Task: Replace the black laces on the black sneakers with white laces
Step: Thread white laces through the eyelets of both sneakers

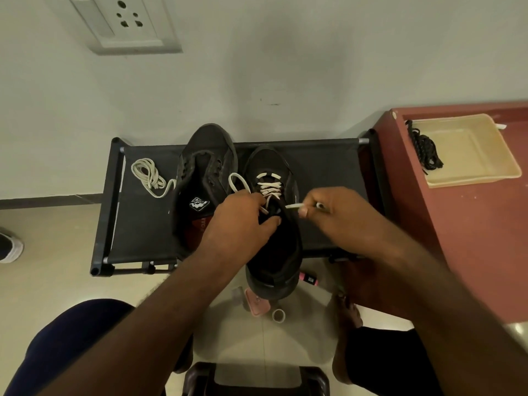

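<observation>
Hidden parts: the fingertips of the left hand (240, 221) lie behind its own knuckles. The hands cover the upper eyelets of the laced sneaker (274, 252), and it is not possible to tell whether the left hand also holds a part of the lace.
Cut off: a white shoe (10, 248) is only half in view at the left border. The small pink things on the floor under the rack are blurred, and only a tape roll (278, 315) and a pink marker (308, 278) are clear.
Left hand: the fingers are curled over the eyelet edge of the laced sneaker and the thumb is at its opening, so it grips the shoe.
Right hand (337, 215): thumb and forefinger pinch the free end of the white lace (268, 187), just beside the right eyelets.
Tray (471, 172): shallow, cream, rectangular, on the red table (471, 238). It holds the black laces (425, 151) in a loose bundle at its left side.
Rack (328, 167): black fabric stretched in a tube frame. It carries both sneakers side by side.
Unlaced sneaker (205, 172): dull black, eyelets bare, a logo on the insole.
Spare white lace (148, 174): flat and coiled on the rack, one end touching the unlaced sneaker.
White lace: it crosses several lower rows, and a loop stands out to the left.
</observation>
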`<state>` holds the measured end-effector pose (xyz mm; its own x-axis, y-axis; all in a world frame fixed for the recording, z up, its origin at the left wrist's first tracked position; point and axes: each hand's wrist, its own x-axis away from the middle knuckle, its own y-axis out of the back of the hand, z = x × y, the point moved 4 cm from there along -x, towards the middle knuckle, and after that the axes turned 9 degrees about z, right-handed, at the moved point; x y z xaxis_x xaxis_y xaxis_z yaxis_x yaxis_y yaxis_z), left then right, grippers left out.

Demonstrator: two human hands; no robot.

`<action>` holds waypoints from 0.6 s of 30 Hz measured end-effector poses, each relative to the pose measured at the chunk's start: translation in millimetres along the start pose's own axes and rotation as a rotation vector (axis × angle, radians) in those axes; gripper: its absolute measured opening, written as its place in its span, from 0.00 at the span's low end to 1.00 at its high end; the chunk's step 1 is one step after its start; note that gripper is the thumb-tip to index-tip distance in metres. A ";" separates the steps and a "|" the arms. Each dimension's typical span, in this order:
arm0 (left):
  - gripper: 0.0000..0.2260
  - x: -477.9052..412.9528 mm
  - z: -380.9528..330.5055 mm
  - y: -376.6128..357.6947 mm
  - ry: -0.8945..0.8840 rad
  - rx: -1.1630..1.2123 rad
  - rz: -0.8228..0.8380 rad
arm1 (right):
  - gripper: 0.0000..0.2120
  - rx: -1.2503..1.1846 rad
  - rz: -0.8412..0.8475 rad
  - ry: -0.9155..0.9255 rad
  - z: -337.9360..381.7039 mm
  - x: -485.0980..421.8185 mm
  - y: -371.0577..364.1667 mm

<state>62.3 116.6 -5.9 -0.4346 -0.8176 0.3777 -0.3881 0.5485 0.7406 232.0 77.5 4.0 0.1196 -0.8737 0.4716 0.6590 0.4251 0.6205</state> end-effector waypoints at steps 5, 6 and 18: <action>0.13 2.4 -1.0 2.3 0.030 0.080 0.068 | 0.11 -0.414 -0.128 0.056 -1.6 -0.4 7.4; 0.13 3.1 -0.9 1.4 0.024 0.088 0.083 | 0.11 -0.446 -0.133 0.021 -5.4 -0.9 7.0; 0.13 12.3 0.2 0.8 0.150 0.291 0.102 | 0.20 -0.457 -0.190 -0.264 -18.9 3.3 1.6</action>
<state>56.4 107.1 -0.8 -0.3677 -0.7605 0.5352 -0.5736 0.6385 0.5132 247.5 70.8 -5.3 -0.1834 -0.8111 0.5553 0.9127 0.0694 0.4028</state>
